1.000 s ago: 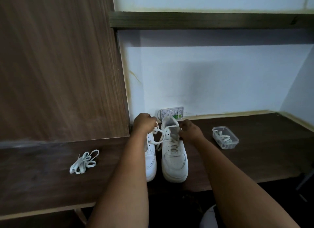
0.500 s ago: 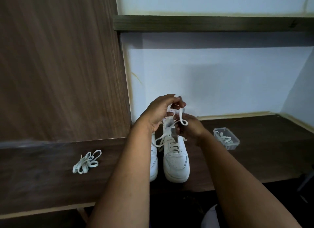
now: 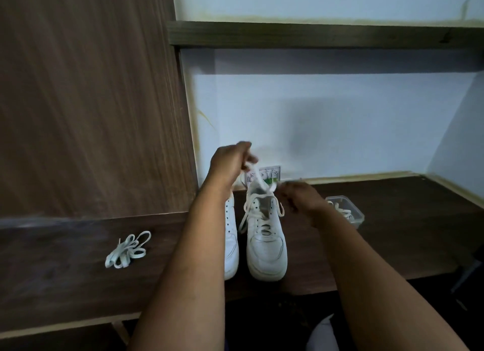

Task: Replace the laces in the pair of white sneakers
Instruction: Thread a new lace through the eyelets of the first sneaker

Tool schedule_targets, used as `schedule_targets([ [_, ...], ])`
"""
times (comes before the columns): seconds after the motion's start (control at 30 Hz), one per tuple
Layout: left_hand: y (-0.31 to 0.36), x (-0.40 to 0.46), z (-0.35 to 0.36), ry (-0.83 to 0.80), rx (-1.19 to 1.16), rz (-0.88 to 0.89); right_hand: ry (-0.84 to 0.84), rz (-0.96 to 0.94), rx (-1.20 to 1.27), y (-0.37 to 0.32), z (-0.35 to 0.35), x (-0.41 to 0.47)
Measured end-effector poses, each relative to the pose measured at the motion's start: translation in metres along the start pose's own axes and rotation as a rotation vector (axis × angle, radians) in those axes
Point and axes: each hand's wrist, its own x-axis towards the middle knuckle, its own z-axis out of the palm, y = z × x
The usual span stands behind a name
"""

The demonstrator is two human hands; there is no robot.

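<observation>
Two white sneakers stand side by side on the dark wooden desk [image 3: 392, 240], toes toward me. The right sneaker [image 3: 265, 246] has a white lace [image 3: 258, 179] in its lower eyelets only. My left hand [image 3: 230, 159] is raised above that shoe's collar and pinches the lace, pulling it up. My right hand [image 3: 298, 195] hovers beside the shoe's top on the right, fingers curled; motion blur hides whether it holds the lace's other end. The left sneaker [image 3: 231, 243] is partly hidden behind my left forearm and shows bare eyelets.
A loose bundle of white laces [image 3: 128, 250] lies on the desk to the left. A small clear plastic tub [image 3: 348, 210] with another lace sits right of my right hand. A wall socket [image 3: 271, 174] is behind the shoes. A tall wooden panel [image 3: 91, 102] stands on the left.
My left hand has drawn the lace up and to the left, away from the right hand. The right hand has dropped lower and to the right of the shoe's collar.
</observation>
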Motion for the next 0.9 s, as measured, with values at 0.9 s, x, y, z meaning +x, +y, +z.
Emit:
schedule_targets([
  [0.9, -0.114, 0.064, -0.007, 0.358, 0.009, -0.378, 0.23, 0.058, 0.824, -0.015, -0.029, 0.002],
])
